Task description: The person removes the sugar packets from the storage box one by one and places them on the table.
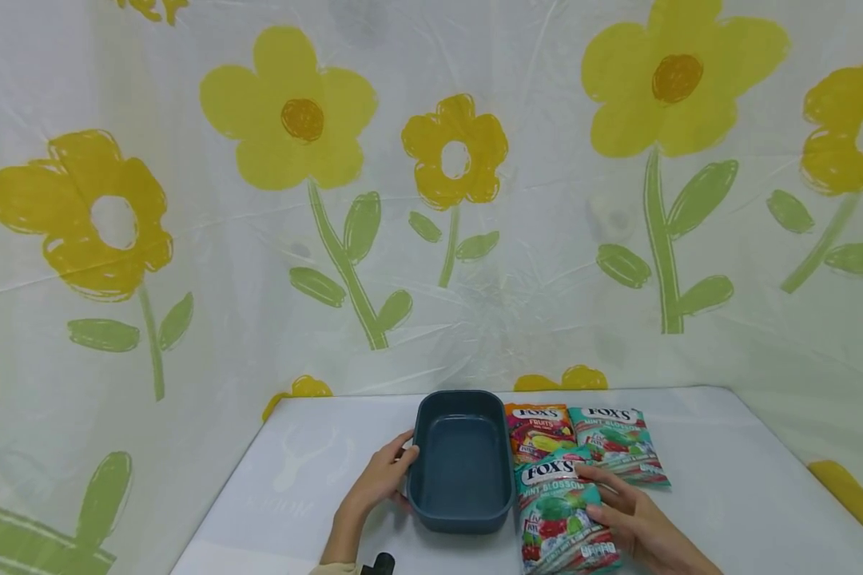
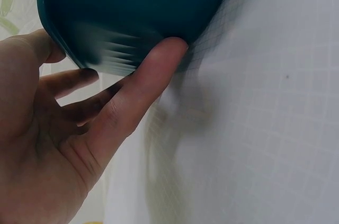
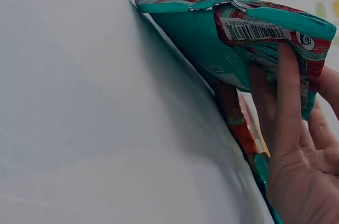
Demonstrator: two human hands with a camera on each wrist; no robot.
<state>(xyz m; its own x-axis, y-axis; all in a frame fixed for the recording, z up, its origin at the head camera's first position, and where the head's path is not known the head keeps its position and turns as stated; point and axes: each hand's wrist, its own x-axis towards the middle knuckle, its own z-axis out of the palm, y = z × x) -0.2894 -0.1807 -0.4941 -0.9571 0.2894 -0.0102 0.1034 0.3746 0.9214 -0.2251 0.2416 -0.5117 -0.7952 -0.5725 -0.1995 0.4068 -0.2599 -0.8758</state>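
A dark blue rectangular dish (image 1: 462, 471) with rounded corners sits on the white table, nothing inside it. My left hand (image 1: 381, 479) holds its left side, fingertips at the rim and thumb low against the outer wall (image 2: 127, 38). In my right hand (image 1: 636, 519) is a teal candy bag (image 1: 557, 511) marked "FOX'S Mint Blossom", gripped by its right edge. The right wrist view shows this bag's printed back and barcode (image 3: 254, 29), the bag tilted up off the table beside the dish.
Behind the held bag lie an orange-red "FOX'S Fruits" bag (image 1: 539, 427), partly covered, and a second teal mint bag (image 1: 622, 447) to its right. A white cloth with yellow flowers hangs behind the table (image 1: 316, 455). A small black object (image 1: 383, 563) shows near my left wrist.
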